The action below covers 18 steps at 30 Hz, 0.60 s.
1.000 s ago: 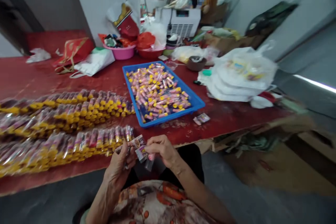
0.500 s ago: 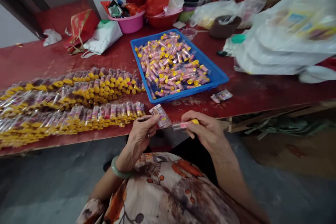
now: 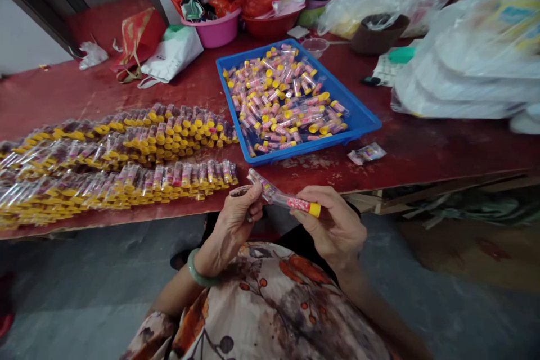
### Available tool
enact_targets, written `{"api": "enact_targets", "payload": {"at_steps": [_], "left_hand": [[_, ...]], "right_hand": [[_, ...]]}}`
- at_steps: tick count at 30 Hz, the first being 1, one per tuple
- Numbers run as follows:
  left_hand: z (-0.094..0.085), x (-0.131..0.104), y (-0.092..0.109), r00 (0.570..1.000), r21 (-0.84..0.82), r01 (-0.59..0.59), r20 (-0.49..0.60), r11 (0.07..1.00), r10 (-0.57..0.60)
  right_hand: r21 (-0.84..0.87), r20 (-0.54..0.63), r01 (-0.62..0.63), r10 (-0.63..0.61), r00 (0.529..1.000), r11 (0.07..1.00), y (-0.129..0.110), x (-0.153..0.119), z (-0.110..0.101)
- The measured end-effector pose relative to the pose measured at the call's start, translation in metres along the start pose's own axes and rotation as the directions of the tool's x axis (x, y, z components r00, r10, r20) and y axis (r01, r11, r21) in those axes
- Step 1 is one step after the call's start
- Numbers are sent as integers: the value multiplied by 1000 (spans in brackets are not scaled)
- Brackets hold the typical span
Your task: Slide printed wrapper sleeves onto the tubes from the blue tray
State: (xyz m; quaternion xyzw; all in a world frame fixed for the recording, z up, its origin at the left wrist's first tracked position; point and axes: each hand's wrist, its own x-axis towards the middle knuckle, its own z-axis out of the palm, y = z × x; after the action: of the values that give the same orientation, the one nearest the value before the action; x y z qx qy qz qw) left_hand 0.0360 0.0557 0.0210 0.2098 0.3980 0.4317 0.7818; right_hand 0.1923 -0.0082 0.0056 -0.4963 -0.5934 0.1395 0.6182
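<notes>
My left hand point(image 3: 238, 216) pinches a printed clear wrapper point(image 3: 262, 183) over the table's front edge. Between the fingers of my right hand point(image 3: 331, 225) is a clear tube point(image 3: 297, 203) with pink pieces inside and a yellow cap. The tube's clear end meets the wrapper; whether it is inside the wrapper's mouth I cannot tell. Beyond my hands, a blue tray point(image 3: 363, 124) holds many loose capped tubes. Rows of wrapped tubes point(image 3: 169, 177) with yellow ends are stacked on the left.
On the red table point(image 3: 442, 152) lies a small pile of wrappers point(image 3: 366, 153), right of the tray. White plastic bags point(image 3: 459, 84) stand at the right. Behind are a pink basin point(image 3: 217, 30), a red basin point(image 3: 270, 27), a brown bowl point(image 3: 377, 36) and bags.
The tube in my right hand has moved left and overlaps the wrapper, which is now tilted and narrower in view. The camera view has shifted slightly to the right.
</notes>
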Motion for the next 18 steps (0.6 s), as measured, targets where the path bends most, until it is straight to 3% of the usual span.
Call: {"api": "enact_targets", "payload": {"at_steps": [4, 10, 12, 14, 16, 18], "left_hand": [[1, -4, -1, 1000, 13, -3, 5, 1000, 3], [-4, -3, -7, 999, 74, -34, 16, 997, 33], [-6, -3, -8, 999, 111, -47, 4, 993, 46], [-8, -3, -6, 999, 123, -50, 9, 991, 49], [-9, -4, -2, 999, 104, -45, 35, 994, 42], [-9, -6, 1, 997, 86, -18, 80, 996, 11]], "right_hand": [[-219, -54, 172, -188, 981, 960, 0, -8, 10], [-235, -101, 228, -258, 961, 945, 10, -15, 26], [-241, -29, 253, -267, 963, 937, 11, -14, 27], [-183, 119, 252, -233, 965, 950, 10, -12, 23], [-102, 280, 193, -158, 947, 976, 7, -9, 17], [-47, 326, 118, -96, 940, 992, 5, -6, 12]]}}
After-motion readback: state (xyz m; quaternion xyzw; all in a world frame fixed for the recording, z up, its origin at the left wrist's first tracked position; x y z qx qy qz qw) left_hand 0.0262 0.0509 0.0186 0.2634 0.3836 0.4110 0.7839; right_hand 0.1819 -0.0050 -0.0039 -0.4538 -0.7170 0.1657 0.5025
